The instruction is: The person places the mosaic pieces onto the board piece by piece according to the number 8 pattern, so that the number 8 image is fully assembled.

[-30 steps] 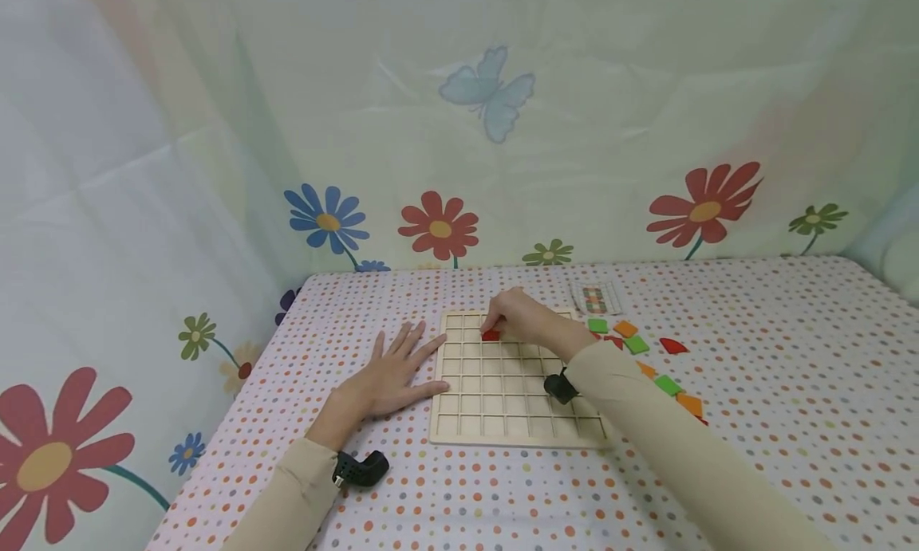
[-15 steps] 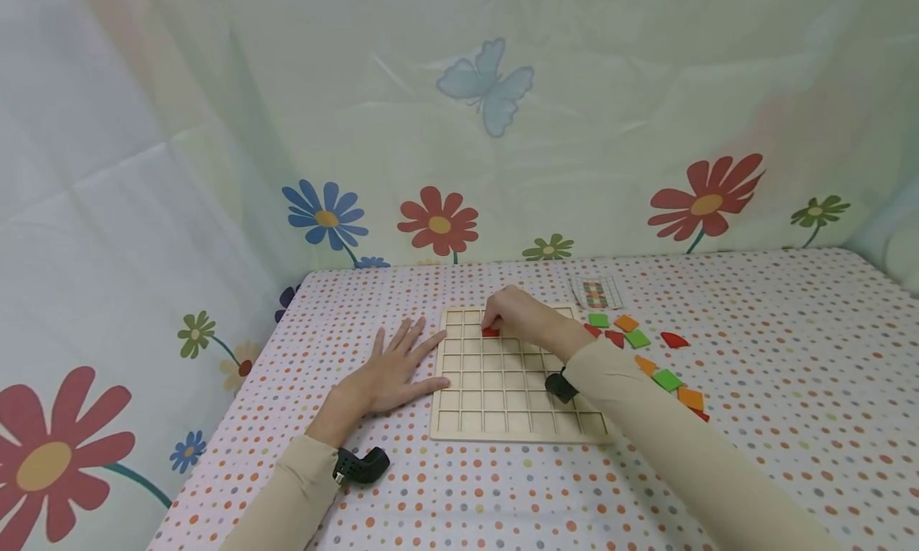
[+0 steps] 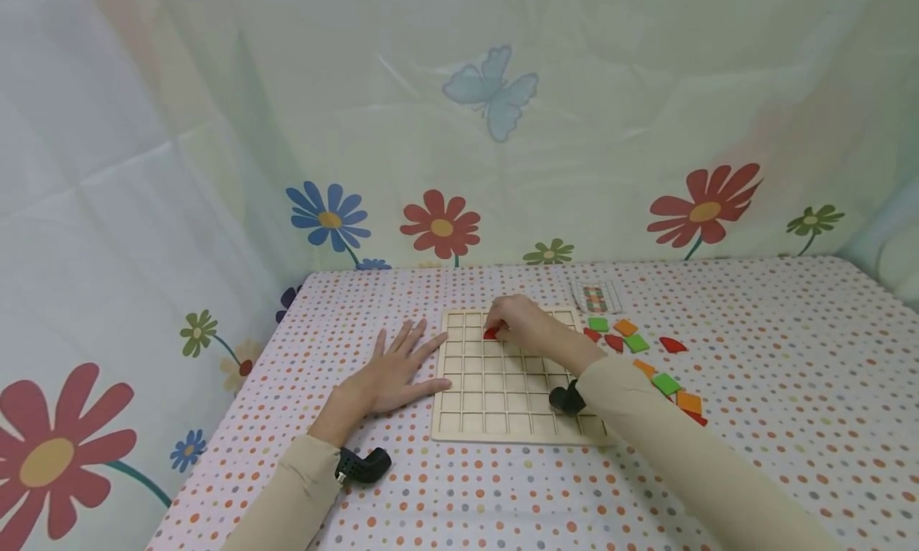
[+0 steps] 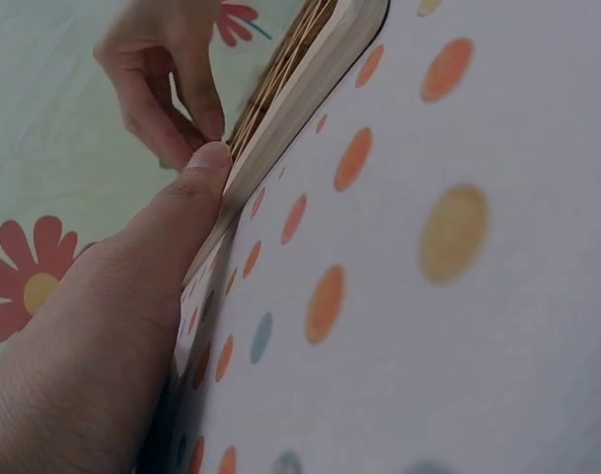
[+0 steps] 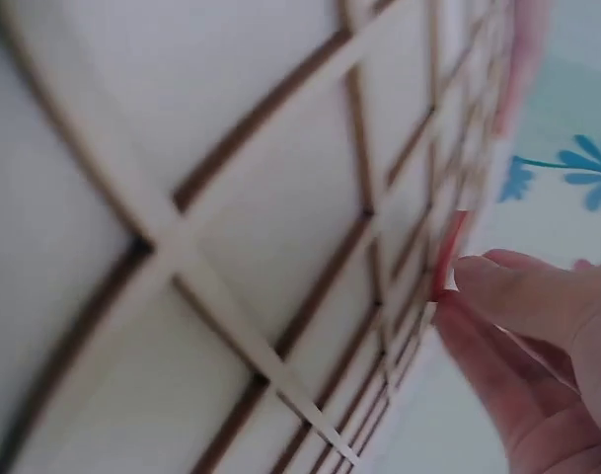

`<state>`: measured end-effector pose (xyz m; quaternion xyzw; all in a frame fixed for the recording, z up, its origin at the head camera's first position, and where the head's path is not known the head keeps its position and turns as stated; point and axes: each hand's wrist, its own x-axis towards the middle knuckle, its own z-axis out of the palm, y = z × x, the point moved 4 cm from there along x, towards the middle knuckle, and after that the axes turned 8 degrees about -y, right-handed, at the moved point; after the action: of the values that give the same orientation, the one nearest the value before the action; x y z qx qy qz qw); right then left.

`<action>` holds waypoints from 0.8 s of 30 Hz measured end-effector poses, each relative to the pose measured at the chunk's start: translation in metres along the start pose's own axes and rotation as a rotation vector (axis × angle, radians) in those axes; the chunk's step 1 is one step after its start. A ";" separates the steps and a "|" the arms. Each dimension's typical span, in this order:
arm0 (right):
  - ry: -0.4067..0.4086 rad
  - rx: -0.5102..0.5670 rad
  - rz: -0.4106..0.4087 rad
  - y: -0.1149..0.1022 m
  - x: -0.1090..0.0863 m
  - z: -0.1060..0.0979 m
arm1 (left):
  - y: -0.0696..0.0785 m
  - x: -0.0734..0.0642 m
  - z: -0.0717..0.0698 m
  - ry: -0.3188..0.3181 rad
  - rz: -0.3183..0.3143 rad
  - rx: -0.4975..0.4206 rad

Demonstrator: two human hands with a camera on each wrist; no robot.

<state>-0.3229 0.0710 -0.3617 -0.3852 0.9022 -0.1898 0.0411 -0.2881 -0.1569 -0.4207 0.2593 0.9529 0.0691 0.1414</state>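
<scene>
Remotely, I see a dotted tablecloth (image 3: 775, 336), flowered backdrop (image 3: 610, 120) at twelve o'clock. Left hand (image 3: 391, 379) lies spread at the board (image 3: 472, 402)'s nine; right hand (image 3: 520, 320) pinches a red piece (image 3: 490, 335) at eleven, its wrist camera (image 3: 567, 399) nudged toward five.

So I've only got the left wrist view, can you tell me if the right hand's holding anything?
Observer: Yes, the right hand pinches a red tile.
Operator: And the left hand? I can't see all of it.
Observer: In the head view, its fingers are spread.
Operator: Anything lying outside my frame?
Observer: Yes, loose red, green and orange tiles lie to the right of the wooden grid board.
</scene>
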 end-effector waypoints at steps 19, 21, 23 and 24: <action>-0.065 0.002 0.085 0.001 -0.164 -0.026 | -0.001 -0.001 -0.001 0.010 0.013 -0.006; -0.043 -0.027 0.124 0.013 -0.181 -0.028 | -0.001 -0.001 -0.002 0.007 0.017 -0.010; -0.020 -0.053 0.181 0.026 -0.196 -0.030 | 0.000 -0.001 -0.001 0.002 0.020 -0.014; -0.009 -0.063 0.202 0.032 -0.202 -0.031 | 0.000 -0.001 -0.001 0.001 0.021 -0.014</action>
<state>-0.2101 0.2442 -0.3601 -0.2945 0.9416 -0.1547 0.0521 -0.2882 -0.1575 -0.4196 0.2684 0.9496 0.0775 0.1420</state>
